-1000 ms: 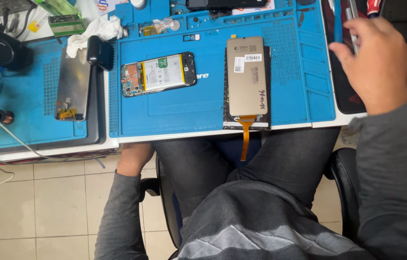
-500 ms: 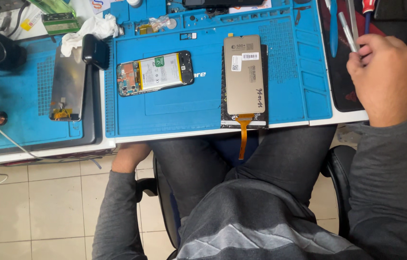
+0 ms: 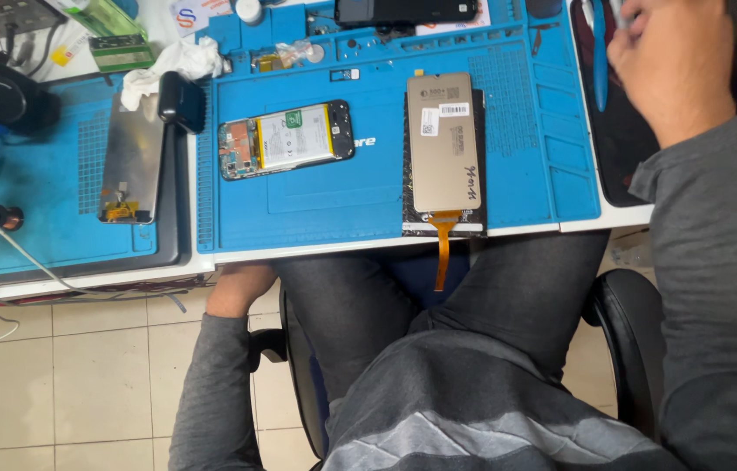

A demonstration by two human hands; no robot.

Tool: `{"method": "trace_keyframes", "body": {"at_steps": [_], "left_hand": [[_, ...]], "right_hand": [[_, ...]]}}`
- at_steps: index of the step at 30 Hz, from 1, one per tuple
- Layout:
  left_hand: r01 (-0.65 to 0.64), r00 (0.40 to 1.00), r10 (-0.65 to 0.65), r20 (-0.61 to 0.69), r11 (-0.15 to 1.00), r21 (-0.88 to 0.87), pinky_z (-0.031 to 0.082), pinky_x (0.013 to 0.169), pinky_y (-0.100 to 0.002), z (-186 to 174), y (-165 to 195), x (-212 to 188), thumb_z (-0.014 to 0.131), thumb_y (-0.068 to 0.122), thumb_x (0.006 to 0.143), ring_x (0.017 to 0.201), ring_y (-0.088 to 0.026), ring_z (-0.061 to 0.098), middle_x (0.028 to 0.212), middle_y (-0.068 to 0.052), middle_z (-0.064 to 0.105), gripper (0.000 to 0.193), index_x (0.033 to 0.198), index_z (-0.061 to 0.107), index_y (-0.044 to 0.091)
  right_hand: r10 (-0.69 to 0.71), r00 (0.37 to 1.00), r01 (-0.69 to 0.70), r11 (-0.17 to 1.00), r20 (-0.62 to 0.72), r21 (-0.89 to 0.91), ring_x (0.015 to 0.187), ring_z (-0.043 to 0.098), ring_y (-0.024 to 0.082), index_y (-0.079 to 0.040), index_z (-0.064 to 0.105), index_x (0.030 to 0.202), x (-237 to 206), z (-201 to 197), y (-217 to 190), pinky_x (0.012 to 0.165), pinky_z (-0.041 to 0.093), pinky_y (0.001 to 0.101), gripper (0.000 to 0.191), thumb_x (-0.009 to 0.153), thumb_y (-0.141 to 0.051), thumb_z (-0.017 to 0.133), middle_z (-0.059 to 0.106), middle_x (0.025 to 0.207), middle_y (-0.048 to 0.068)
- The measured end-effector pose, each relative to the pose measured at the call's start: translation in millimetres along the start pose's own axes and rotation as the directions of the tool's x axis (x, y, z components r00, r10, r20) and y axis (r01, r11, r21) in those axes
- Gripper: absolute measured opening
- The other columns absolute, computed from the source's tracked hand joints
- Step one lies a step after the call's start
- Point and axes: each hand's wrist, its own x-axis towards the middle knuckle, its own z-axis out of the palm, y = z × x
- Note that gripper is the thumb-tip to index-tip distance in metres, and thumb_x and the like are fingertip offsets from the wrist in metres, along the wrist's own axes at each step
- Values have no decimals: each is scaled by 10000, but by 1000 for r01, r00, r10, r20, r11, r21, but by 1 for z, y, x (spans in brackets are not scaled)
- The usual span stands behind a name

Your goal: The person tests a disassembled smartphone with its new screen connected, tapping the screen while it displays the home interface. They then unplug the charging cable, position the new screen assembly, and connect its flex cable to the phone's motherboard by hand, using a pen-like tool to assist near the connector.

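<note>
While right hand (image 3: 678,65) reaches tools (image 3: 600,52), screen (image 3: 443,144) lies leftward.

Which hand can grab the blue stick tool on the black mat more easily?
Probably the right hand: it is over the black mat, just beside the blue stick tool. The left hand is hidden under the table edge, far from it.

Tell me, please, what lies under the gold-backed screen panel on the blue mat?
The gold-backed screen panel rests on a dark foil sheet whose edges show along its right side and bottom. An orange flex cable hangs past the blue mat. What the panel covers is hidden.
</note>
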Motion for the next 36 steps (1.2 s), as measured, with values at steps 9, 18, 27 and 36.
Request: {"method": "trace_keyframes", "body": {"at_steps": [9,18,27,36], "left_hand": [[107,952,-197,235,932,346,555,851,-500,19,-7,-16,640,228,890,978,-404,704,1033,-222,722,251,1015,720,26],[-366,895,415,164,893,-262,535,823,-478,-63,106,-57,630,264,964,951,-375,693,952,-168,734,284,1153,681,58],[-570,808,547,-217,820,-55,347,1165,-540,-28,141,16,710,291,946,1417,-420,428,1493,-200,516,633,1456,471,2],[-594,779,597,-194,801,80,349,1170,-550,-12,135,17,703,358,968,1402,-350,475,1497,-104,555,520,1402,561,110]], "right_hand": [[-23,1000,28,962,-22,273,949,729,265,36,711,1144,-13,-20,-23,790,580,372,152,993,30,687,678,1102,171],[-150,927,-46,864,345,501,1032,679,314,-14,680,1247,-34,-27,-88,845,565,398,290,983,-135,700,669,1234,155],[-251,905,38,852,343,522,1293,541,366,1,598,1353,-50,-5,-93,1074,468,463,460,958,-208,705,604,1385,189],[-246,905,17,836,346,548,1305,546,357,-17,604,1364,-49,2,-88,1083,471,455,485,912,-144,725,615,1399,166]]}}
